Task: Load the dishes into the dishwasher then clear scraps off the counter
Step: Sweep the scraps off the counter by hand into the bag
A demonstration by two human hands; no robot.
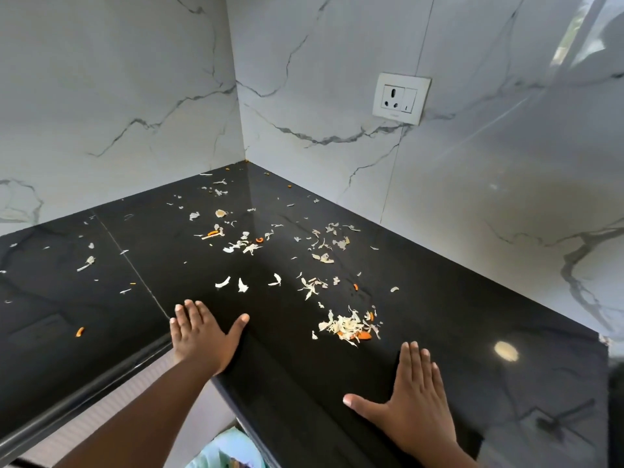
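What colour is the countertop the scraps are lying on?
Glossy black, with faint grey veining, on the countertop; the head view shows it under the pale and orange scraps.

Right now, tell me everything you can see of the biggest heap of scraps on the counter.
The heap of scraps is a loose mound of pale, thin vegetable shavings mixed with a few orange bits, probably carrot. It lies on the glossy black counter near the front edge, ahead of the right hand and to the right of the left hand. Neither hand touches it. Smaller flakes lie scattered around it.
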